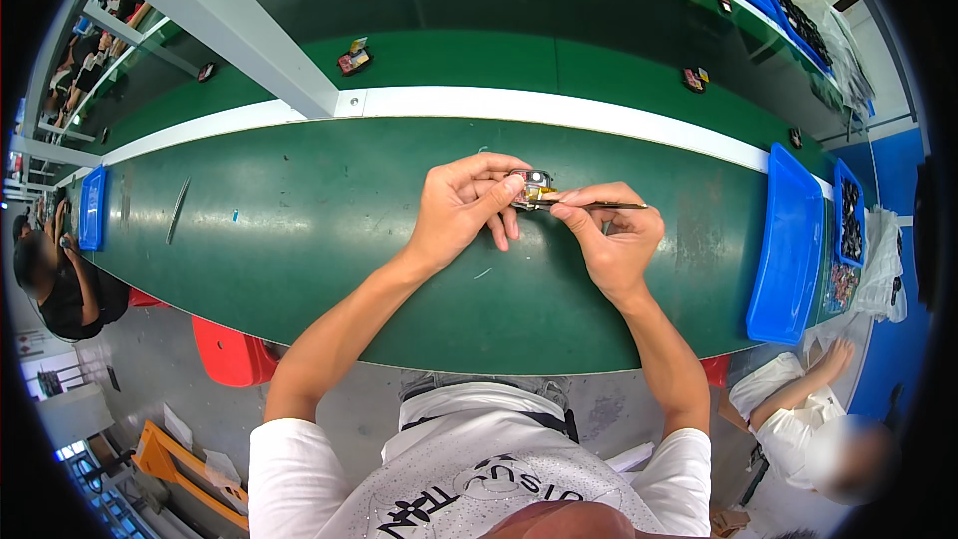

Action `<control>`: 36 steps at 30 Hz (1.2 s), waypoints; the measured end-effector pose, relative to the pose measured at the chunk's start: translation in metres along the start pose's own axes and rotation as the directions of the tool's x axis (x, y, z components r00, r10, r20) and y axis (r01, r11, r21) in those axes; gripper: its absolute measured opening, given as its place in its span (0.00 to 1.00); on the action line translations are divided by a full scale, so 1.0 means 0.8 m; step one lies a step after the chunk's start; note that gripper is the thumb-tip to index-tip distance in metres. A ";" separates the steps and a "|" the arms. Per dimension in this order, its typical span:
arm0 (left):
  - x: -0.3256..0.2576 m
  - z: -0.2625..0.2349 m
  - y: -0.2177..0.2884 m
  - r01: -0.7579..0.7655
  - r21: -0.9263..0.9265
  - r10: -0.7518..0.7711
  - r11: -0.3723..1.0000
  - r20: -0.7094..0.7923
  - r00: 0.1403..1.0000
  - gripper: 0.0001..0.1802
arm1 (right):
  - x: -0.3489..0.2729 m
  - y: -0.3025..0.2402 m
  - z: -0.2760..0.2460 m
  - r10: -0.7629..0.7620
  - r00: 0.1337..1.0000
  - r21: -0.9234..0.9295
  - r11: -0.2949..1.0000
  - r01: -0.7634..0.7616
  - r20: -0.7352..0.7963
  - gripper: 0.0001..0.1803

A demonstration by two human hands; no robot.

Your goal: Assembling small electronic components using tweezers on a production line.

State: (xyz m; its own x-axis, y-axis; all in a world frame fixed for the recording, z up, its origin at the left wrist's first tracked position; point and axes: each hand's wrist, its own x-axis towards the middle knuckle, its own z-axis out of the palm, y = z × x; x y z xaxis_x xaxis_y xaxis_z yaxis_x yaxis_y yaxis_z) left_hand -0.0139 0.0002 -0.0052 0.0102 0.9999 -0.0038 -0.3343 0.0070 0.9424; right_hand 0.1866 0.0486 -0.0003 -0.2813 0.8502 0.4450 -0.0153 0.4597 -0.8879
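My left hand (457, 205) holds a small electronic device (537, 180) above the green bench, thumb on top and fingers curled round its side. The device has a dark casing, a light round spot and a yellowish part near its lower edge. In my right hand (617, 238), thumb and fingers pinch dark thin tweezers (621, 206), held nearly level. Their tip end is at the device's right side, by the yellow part; my fingers partly hide whether it touches.
An empty blue tray (783, 250) leans at the bench's right end; a smaller blue tray (92, 208) is far left. A thin metal tool (179, 210) lies left. Beyond the white rail (559, 105), a green belt (449, 60) carries small devices (354, 57). Other people sit at both sides.
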 end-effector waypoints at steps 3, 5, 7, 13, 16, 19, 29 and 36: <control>0.000 0.002 -0.001 -0.002 -0.007 0.002 1.000 0.007 1.000 0.15 | -0.002 0.003 -0.003 0.011 1.000 0.021 1.000 -0.011 0.005 0.06; 0.001 0.004 0.000 -0.006 0.001 0.006 1.000 0.007 1.000 0.15 | -0.003 0.004 -0.004 0.082 0.997 0.073 0.994 -0.082 0.005 0.06; 0.003 0.009 -0.003 -0.011 -0.002 0.011 1.000 0.006 1.000 0.15 | -0.002 0.006 -0.009 0.080 0.997 0.071 0.994 -0.080 0.007 0.06; 0.004 0.012 -0.003 0.007 -0.024 -0.007 1.000 -0.011 1.000 0.15 | -0.001 0.004 -0.011 0.015 1.000 0.012 1.000 -0.015 0.005 0.06; 0.004 0.012 -0.005 0.004 -0.026 -0.004 1.000 -0.019 1.000 0.15 | -0.001 0.004 -0.012 0.011 1.000 -0.004 1.000 -0.011 0.009 0.06; 0.003 0.013 -0.005 0.004 -0.022 -0.005 1.000 -0.023 1.000 0.14 | 0.000 0.003 -0.016 0.019 1.000 -0.028 0.999 -0.019 0.023 0.06; 0.007 0.022 -0.003 -0.018 0.048 0.021 0.999 -0.070 0.997 0.13 | 0.005 -0.002 -0.021 -0.001 1.000 -0.050 0.999 0.000 -0.021 0.08; 0.005 0.021 -0.005 -0.038 0.065 0.043 0.997 -0.081 0.996 0.13 | 0.004 -0.003 -0.020 -0.092 0.994 -0.169 0.980 0.101 0.057 0.09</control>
State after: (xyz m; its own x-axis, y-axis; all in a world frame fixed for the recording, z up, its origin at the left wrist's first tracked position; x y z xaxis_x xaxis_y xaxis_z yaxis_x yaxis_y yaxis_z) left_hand 0.0036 0.0043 -0.0036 -0.0806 0.9967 0.0097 -0.2728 -0.0314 0.9616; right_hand 0.2007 0.0541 0.0054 -0.3334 0.7879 0.5177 0.1191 0.5799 -0.8059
